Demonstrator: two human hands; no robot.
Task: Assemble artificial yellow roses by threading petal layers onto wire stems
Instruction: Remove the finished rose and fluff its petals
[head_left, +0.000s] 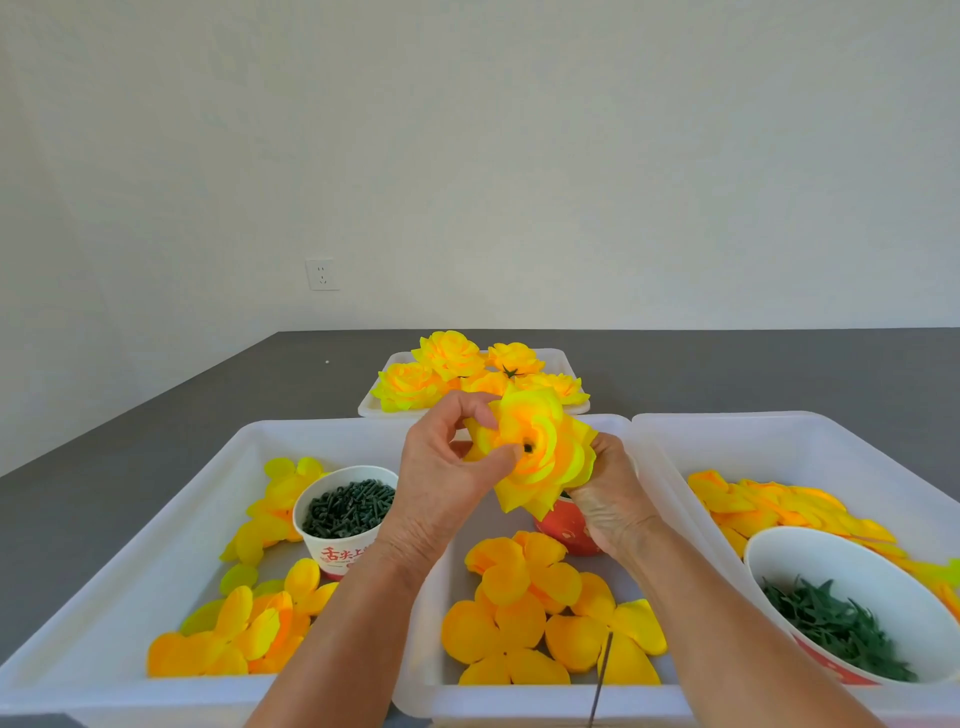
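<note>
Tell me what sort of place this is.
Probably a home or small-workshop craft bench for piecework: a grey table against a bare wall with a socket, white trays of sorted yellow petals, and a tray of finished roses.

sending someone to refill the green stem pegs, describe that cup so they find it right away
Start at the left white tray, nearest the wall socket side. Among the loose yellow petals stands a white paper cup with red lettering. Unlike the wide bowl of flat green leaves in the right tray, it holds short dark green pegs.
</note>
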